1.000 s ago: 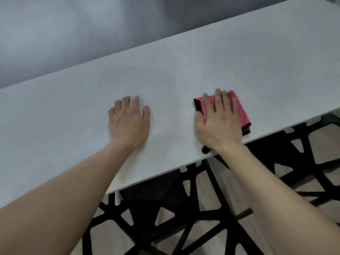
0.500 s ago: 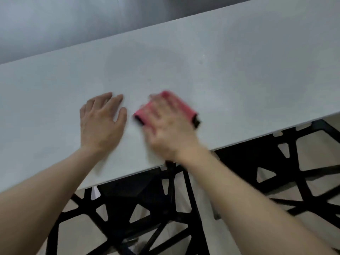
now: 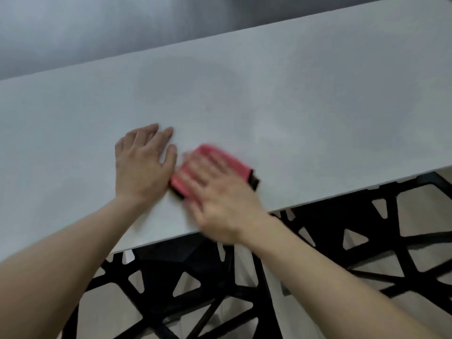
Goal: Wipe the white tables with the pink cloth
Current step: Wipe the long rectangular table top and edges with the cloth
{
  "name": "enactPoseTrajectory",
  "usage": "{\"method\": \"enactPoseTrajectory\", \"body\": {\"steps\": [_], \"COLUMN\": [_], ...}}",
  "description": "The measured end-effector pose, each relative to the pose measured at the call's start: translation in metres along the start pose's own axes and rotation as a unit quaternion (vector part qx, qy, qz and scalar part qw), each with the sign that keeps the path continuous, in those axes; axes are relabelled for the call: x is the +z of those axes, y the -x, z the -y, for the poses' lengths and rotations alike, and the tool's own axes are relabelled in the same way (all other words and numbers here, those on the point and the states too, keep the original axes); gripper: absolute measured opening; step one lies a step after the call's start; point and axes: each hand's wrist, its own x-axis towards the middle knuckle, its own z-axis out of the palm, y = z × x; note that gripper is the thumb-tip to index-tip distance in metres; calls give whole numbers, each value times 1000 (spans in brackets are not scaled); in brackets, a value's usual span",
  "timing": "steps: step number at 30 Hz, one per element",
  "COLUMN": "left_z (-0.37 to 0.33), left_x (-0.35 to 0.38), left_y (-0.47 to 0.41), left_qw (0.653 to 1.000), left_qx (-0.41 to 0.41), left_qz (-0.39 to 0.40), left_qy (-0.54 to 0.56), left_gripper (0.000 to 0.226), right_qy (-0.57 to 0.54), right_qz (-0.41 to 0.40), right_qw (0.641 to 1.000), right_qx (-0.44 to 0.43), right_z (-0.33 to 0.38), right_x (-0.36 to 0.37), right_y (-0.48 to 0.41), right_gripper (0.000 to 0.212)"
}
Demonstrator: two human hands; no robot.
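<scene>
Cloth (image 3: 228, 161), pink and folded, is pressed to the table (image 3: 305, 94) under the straight, blurred fingers of the right hand (image 3: 220, 201). Left hand (image 3: 143, 165) is laid flat just beside it, fingers straight. Wiping is judged under way; surface beyond the fingertips is likely left.

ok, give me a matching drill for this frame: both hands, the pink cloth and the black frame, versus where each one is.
Things:
1. left hand
2. right hand
3. pink cloth
4. black frame

Places:
a. below the white tabletop
b. flat on the bare surface
c. pressing down on fabric
d. under a palm, near the front edge

Pairs: 1-b, 2-c, 3-d, 4-a
</scene>
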Motion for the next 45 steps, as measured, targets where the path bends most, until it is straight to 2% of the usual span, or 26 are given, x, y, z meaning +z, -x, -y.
{"method": "enactPoseTrajectory", "body": {"steps": [2,3,4,6,8,9,10,12,14,16,19,20,21,22,25,27,29,31,32,33,36,38,40,43,44,45], "left_z": [1,1,0,-3,-3,-3,-3,-2,0,-2,-3,-4,-5,-4,3,5,2,-1,-2,-3,-2,-1,0,7,9,10], "left_x": [-1,-1,-1,-1,-1,-1,-3,-3,-3,-2,-2,-2,-2,-3,-7,-10,-12,-13,-13,-14,-17,-22,-31,-44,-49,-53], "left_y": [0,0,1,1,1,2,2,2,2,3,2,3,3,2,2,2,2,1,0,-1,-15,-33,-54,-95,-110,-123], "left_qw": [1000,1000,1000,1000,1000,1000,1000,1000,1000,1000,1000,999,999,999,996,993,992,992,992,992,994,994,991,974,962,949], "left_qx": [8,7,2,-2,-5,-7,-6,0,0,-6,-9,-9,-9,-8,-20,-25,-30,-41,-47,-49,-55,-55,-42,-47,-65,-82], "left_qz": [-1,1,3,7,10,10,10,10,13,16,12,14,14,14,21,26,24,20,20,19,8,17,74,213,260,303], "left_qy": [-6,-6,-3,-3,-1,-1,-1,3,7,14,24,28,31,36,79,112,118,117,119,117,91,96,105,64,43,22], "left_gripper": [42,41,40,41,41,41,42,42,42,42,43,44,45,45,48,47,47,47,46,45,36,30,41,98,118,135], "right_qy": [4,14,29,55,41,51,51,30,29,57,48,46,49,39,50,89,110,68,77,88,59,61,86,47,56,61], "right_qz": [56,68,65,10,-41,-58,-57,19,98,96,18,-5,-17,-18,62,98,56,2,-22,-42,13,58,17,-43,-64,-81], "right_qw": [991,990,994,991,949,939,954,999,981,987,979,969,971,986,985,972,992,969,963,972,991,981,995,957,949,960], "right_qx": [-122,-122,-78,120,310,335,289,36,-165,-114,196,244,234,160,-155,-193,9,236,258,212,-117,-172,-36,284,304,260], "right_z": [-10,-35,-66,-131,-136,-112,-80,-21,-25,-85,-142,-127,-101,-73,-34,-80,-140,-157,-140,-114,-57,-82,-144,-179,-158,-128], "right_x": [-10,-16,-21,-34,-40,-32,-20,-9,-20,-34,-44,-35,-24,-12,-10,-30,-46,-45,-34,-23,-5,-26,-39,-43,-32,-20], "right_y": [10,10,8,-6,-28,-36,-38,-19,-3,-19,-70,-85,-92,-91,-45,-39,-53,-84,-98,-105,-71,-58,-71,-110,-122,-126], "right_gripper": [66,66,66,71,75,74,72,67,65,64,71,71,69,65,62,61,65,74,74,70,60,60,61,74,72,67]}}
